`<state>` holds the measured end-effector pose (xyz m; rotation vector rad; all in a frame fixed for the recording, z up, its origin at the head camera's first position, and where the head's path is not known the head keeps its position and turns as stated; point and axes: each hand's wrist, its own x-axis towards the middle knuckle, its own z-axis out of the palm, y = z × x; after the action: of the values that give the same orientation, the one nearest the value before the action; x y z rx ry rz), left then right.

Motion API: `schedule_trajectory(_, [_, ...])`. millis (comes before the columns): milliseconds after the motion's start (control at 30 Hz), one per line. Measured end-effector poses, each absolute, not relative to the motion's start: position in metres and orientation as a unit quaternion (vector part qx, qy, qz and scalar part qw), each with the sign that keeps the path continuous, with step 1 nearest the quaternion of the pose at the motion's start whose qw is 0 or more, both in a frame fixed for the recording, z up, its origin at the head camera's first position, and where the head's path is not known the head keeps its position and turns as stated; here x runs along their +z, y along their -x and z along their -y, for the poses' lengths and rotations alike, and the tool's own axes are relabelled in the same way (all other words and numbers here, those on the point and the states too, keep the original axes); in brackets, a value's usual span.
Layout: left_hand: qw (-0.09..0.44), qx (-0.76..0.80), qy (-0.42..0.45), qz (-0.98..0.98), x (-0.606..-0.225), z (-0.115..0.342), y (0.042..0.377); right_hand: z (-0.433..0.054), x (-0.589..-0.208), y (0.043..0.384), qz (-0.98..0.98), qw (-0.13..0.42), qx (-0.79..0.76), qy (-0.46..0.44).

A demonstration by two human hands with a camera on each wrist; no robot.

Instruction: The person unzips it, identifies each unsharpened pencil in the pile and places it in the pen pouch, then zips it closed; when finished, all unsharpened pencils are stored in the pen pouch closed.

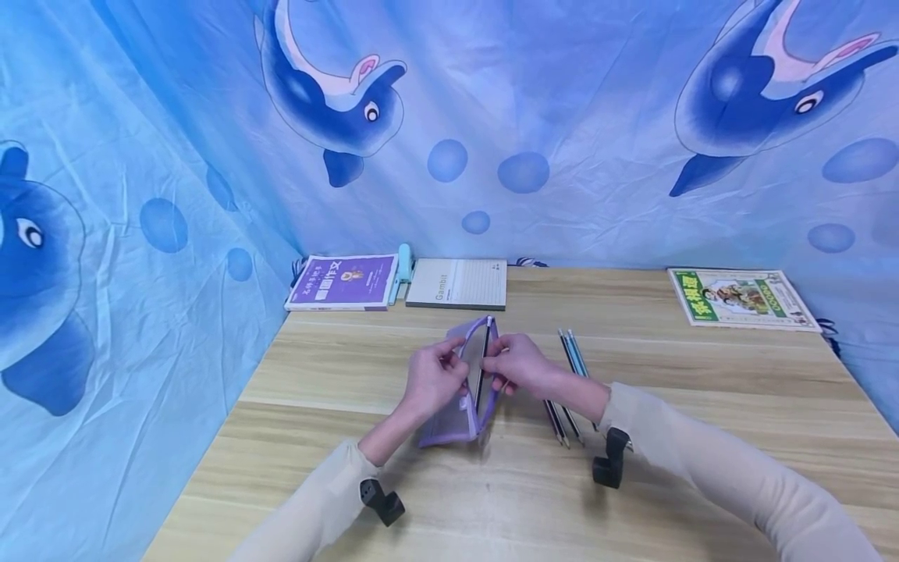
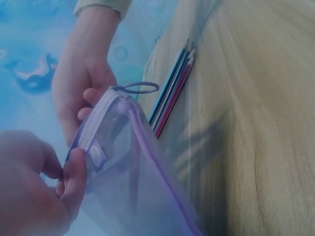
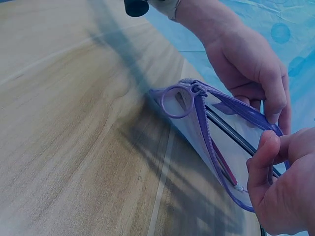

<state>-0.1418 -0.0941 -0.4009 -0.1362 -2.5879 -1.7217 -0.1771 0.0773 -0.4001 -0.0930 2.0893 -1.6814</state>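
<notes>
My left hand (image 1: 431, 380) pinches one side of the mouth of a see-through pencil pouch (image 1: 445, 423) with purple trim, held tilted above the table. The zip is undone and the mouth gapes. My right hand (image 1: 521, 364) is at the opposite side of the mouth, its thumb and fingers pinching a dark pencil (image 1: 486, 343) that lies lengthwise in the opening. In the right wrist view a red pencil (image 3: 224, 160) shows inside the pouch, and a purple ring pull (image 3: 164, 104) hangs at the zip's end. Several pencils (image 1: 577, 353) lie beneath my right forearm.
At the back left are a purple book (image 1: 344, 281), a light-teal object (image 1: 403, 264) partly behind it, and a notebook (image 1: 460, 282). A green-and-yellow booklet (image 1: 744, 299) lies at the back right. Blue dolphin-printed curtains (image 1: 562, 211) stand behind the wooden table (image 1: 316, 375).
</notes>
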Motion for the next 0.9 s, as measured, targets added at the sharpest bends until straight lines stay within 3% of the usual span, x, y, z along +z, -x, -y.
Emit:
schedule_trajectory(300, [0.038,-0.549,0.049,0.834,-0.4021,0.0889,0.1407,-0.0768,-0.3982,0.1747,-0.751,0.235,-0.616,0.023])
schedule_trajectory(900, [0.018,-0.574,0.047,0.817,-0.4027,0.0895,0.144,-0.0803,-0.3961,0.178,-0.767,0.231,-0.596,0.055])
